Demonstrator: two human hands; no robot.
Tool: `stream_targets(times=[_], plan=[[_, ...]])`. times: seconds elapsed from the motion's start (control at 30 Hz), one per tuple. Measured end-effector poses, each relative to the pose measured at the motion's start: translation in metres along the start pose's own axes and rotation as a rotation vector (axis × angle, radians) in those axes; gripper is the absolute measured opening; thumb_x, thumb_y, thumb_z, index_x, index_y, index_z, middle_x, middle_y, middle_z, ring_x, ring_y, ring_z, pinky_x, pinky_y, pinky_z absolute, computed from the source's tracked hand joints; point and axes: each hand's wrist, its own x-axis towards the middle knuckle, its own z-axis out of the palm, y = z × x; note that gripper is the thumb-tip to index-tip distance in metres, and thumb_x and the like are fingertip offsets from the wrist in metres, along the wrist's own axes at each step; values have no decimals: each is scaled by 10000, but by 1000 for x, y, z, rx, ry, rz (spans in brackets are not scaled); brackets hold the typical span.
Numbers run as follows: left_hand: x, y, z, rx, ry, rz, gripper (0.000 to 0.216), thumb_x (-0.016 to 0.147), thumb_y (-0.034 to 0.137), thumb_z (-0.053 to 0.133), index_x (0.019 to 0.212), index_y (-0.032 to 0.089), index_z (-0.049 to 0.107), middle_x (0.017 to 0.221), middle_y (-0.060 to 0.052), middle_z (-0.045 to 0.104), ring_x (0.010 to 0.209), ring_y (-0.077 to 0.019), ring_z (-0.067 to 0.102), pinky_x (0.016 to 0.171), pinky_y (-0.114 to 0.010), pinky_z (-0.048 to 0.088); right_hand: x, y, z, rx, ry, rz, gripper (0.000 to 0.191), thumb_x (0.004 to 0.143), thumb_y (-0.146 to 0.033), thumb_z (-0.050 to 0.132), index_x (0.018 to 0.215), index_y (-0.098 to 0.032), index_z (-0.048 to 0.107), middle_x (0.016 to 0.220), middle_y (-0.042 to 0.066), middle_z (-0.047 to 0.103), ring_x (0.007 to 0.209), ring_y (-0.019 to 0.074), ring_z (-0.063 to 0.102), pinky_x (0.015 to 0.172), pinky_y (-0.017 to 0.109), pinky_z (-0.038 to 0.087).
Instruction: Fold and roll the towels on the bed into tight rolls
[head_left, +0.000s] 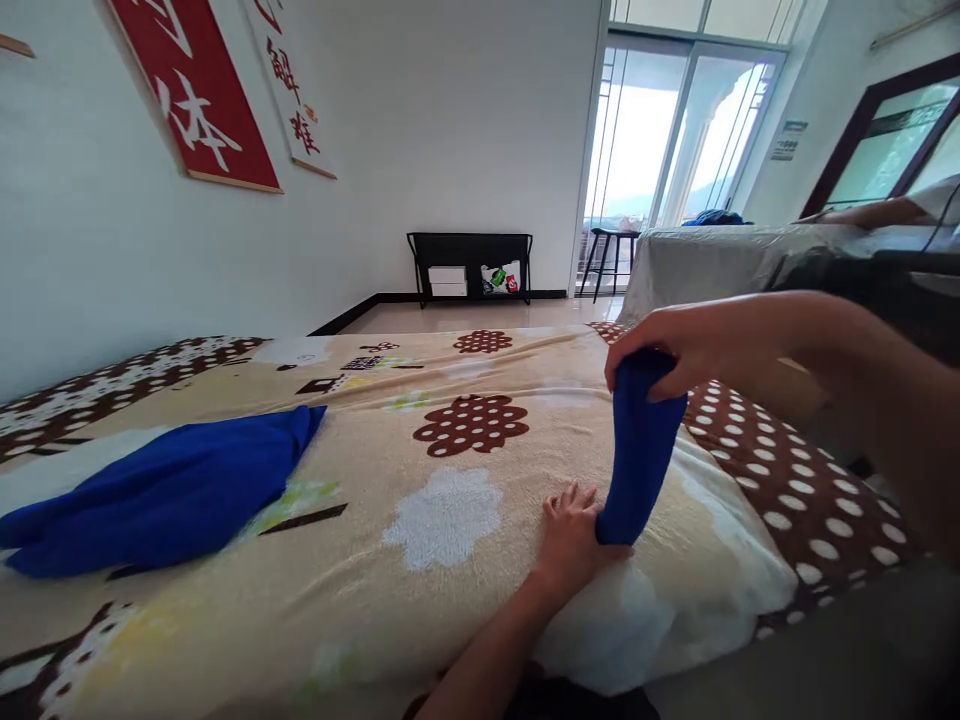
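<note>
Gripping a blue cloth (pixel 639 450) over the blanket (pixel 465 520), another blue cloth pile (pixel 165 490) nearby.

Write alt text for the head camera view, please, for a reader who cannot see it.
Two bare hands hold a rolled blue cloth upright on a patterned blanket: the right hand grips its top, the left hand steadies its base. Another blue cloth lies crumpled further left.

Bedroom in a home. Bed (pixel 465 560) under a patterned fleece blanket (pixel 450 440), second covered bed (pixel 705 262) by glass balcony doors (pixel 675 140). Red calligraphy banners (pixel 199 95) on white wall, low black shelf rack (pixel 469 266), stool (pixel 611 255), tiled floor (pixel 465 316).
</note>
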Motion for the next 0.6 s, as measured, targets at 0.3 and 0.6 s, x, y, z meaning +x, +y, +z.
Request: stream_targets(times=[0.3,0.6], plan=[[-38,-17,-60,103,-60,-29,981,651,591,844,1480,245,449,1584,-182,377,1487,-412,285,1151,-662,271,-56,55,-54,-69,226,493,409,727,-342,690,1077,-143,760,981,-21,765,753,66,708,629,157,452],[-107,-95,-108,255,25,109,436,893,387,657,1325,365,605,1518,-56,504,1381,-301,499,1042,-468,510,-52,148,-24,236,134,444,367,632,-46,789,974,-178,799,844,31,774,647,119,732,544,127,531]])
